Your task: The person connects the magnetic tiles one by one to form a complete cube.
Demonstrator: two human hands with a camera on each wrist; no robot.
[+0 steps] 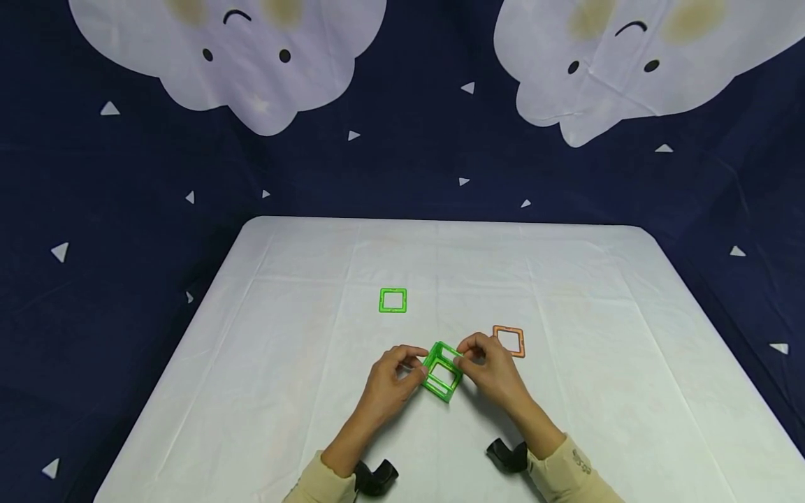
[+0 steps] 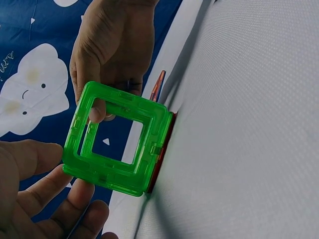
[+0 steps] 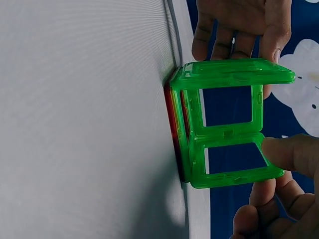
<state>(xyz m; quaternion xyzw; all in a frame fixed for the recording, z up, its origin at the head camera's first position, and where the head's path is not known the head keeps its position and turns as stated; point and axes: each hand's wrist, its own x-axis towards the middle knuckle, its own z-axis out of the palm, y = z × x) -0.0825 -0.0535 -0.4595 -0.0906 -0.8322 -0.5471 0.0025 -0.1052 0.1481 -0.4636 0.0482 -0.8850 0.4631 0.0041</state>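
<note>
Both hands hold a small box-like build of green square-frame magnetic tiles low over the table's middle. My left hand pinches its left side between thumb and fingertips. On the opposite side, my right hand pinches the edge of a green side tile with thumb and forefinger. A red tile lies flat against the build's underside, close to the tabletop. An orange square-frame tile rests on the table just beyond my right hand, partly overlapped by it.
A single green square-frame tile lies flat farther back, left of the build. The white-covered table ends at a dark blue cloth backdrop with cloud faces. Black wrist mounts jut from both sleeves.
</note>
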